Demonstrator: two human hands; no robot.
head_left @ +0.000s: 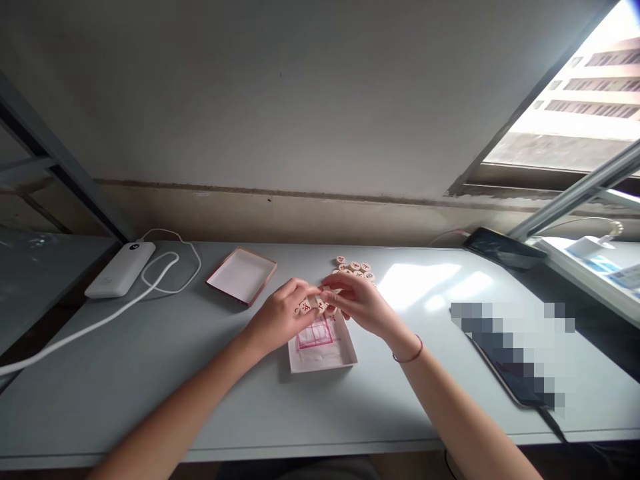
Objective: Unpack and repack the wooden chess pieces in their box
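Round wooden xiangqi pieces (pixel 305 307) with red characters stand in a row at the far end of a small open box (pixel 324 366). My left hand (pixel 286 312) curls around this row, thumb on the near side and fingers behind. My right hand (pixel 364 301) meets it from the other side, its thumb and fingers pinched at a pale piece by the left fingertips; the fingers partly hide it. Folded paper with pink grid lines (pixel 315 335) lies in the box. More loose xiangqi pieces (pixel 355 266) lie on the desk just behind my right hand.
The box lid (pixel 243 273) rests inside up on the grey desk (pixel 225 400), left of the box. A white power bank (pixel 121 270) with a cable is far left. On the right are a partly blurred-out dark device (pixel 510 373) and a phone (pixel 505 248) by the window.
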